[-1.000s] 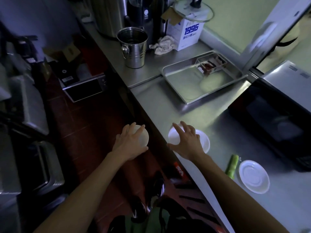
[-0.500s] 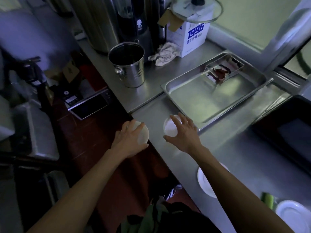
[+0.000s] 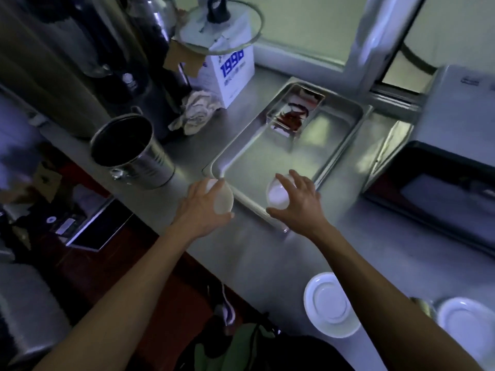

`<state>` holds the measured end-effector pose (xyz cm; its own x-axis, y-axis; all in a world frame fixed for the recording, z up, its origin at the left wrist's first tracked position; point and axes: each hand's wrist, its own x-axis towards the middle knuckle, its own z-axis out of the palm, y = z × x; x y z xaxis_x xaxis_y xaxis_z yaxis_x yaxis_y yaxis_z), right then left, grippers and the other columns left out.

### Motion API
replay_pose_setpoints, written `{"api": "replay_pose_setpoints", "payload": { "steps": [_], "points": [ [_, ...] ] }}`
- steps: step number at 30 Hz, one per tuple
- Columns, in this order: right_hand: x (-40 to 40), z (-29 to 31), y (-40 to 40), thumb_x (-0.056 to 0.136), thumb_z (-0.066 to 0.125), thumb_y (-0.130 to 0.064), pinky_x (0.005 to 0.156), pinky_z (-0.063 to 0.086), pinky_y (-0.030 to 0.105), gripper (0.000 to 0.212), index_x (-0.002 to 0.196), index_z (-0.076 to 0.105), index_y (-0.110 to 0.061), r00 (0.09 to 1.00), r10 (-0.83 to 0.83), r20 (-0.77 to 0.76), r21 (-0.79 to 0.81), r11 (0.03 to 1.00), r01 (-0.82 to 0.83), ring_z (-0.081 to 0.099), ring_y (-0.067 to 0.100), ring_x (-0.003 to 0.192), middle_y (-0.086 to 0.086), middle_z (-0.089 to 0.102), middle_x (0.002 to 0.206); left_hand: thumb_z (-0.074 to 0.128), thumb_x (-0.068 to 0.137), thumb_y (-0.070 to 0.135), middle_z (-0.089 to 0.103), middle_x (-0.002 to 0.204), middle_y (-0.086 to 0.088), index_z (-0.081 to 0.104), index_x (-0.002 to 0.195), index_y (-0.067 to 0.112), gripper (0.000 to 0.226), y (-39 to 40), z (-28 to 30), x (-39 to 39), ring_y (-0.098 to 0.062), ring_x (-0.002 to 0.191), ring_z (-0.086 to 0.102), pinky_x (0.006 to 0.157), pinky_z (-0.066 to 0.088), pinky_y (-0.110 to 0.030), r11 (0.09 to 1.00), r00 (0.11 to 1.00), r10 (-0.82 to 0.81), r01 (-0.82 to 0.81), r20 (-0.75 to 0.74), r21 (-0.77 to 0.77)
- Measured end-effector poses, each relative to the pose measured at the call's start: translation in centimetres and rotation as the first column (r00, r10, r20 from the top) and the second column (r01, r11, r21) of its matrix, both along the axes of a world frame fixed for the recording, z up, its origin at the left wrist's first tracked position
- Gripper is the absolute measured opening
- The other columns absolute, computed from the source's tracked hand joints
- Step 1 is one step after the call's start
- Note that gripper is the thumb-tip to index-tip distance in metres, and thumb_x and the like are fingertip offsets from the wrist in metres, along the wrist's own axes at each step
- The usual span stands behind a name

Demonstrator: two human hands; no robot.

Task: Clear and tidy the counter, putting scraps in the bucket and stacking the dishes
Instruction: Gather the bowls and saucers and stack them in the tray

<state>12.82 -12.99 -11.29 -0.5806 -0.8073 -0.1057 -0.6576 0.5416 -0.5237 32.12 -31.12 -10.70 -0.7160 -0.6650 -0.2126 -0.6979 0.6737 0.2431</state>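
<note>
Head view: left hand (image 3: pixel 203 207) grips white bowl (image 3: pixel 222 200) near tray corner; right hand (image 3: pixel 297 202) grips second bowl (image 3: pixel 277 195) over tray (image 3: pixel 348 148). Bucket (image 3: pixel 131 153) lies up-left, nearer left hand.

Steel counter (image 3: pixel 267 253) bears bucket (image 3: pixel 131 153), tray (image 3: pixel 345 156), two saucers (image 3: pixel 330 305), perhaps a rag (image 3: pixel 195 113).

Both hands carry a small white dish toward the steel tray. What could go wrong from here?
1. The left hand holds its small white dish tilted near the counter's front edge; a slip might drop it to the floor.
2. The right hand holds its small white bowl over the shallow steel tray's near rim and could knock it.
3. The white saucer overhangs the counter edge, near the right forearm.
</note>
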Motion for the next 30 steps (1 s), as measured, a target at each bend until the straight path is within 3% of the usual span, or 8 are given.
{"api": "replay_pose_setpoints", "payload": {
  "steps": [8,16,22,30],
  "points": [
    [-2.5,-0.9,-1.2,0.077,0.075,-0.056,0.114,0.023,0.050,0.093,0.154,0.027,-0.037,0.986,-0.162,0.027,0.060,0.985,0.160,0.013,0.027,0.149,-0.002,0.014,0.165,0.067,0.070,0.069,0.016,0.161,-0.001,0.024,0.150,0.038,0.095,-4.4,-1.8,-7.4,-0.029,0.146,0.017,0.112,0.031,-0.052,0.980,0.980,-0.194,0.196,0.047,-0.029],
    [-2.8,-1.4,-5.7,0.079,0.072,-0.058,0.115,0.022,0.050,0.092,0.155,0.024,-0.038,0.960,-0.278,0.005,0.149,0.950,0.275,0.011,0.024,0.149,-0.003,0.011,0.165,0.062,0.072,0.070,0.010,0.163,0.001,0.015,0.150,0.044,0.095,-10.1,-4.5,-13.6,-0.027,0.147,0.011,0.115,0.026,-0.054,0.931,0.933,-0.357,0.351,0.050,0.096],
    [-3.1,-2.3,-8.8,0.075,0.073,-0.060,0.109,0.029,0.053,0.092,0.152,0.029,-0.037,0.909,-0.414,-0.041,0.180,0.892,0.414,0.017,0.027,0.147,-0.003,0.018,0.163,0.063,0.076,0.067,0.000,0.163,0.004,0.007,0.152,0.043,0.098,-13.2,-7.3,-18.2,-0.029,0.149,0.003,0.112,0.023,-0.063,0.853,0.860,-0.504,0.481,0.083,0.204],
    [-5.2,-4.1,-11.1,0.074,0.072,-0.061,0.112,0.026,0.054,0.093,0.151,0.026,-0.039,0.882,-0.470,-0.045,0.239,0.852,0.466,0.016,0.028,0.147,-0.003,0.015,0.163,0.066,0.073,0.064,0.003,0.163,0.001,0.012,0.151,0.040,0.099,-15.2,-9.3,-23.9,-0.033,0.149,0.006,0.114,0.024,-0.062,0.789,0.800,-0.598,0.579,0.043,0.205]
  ]
}}
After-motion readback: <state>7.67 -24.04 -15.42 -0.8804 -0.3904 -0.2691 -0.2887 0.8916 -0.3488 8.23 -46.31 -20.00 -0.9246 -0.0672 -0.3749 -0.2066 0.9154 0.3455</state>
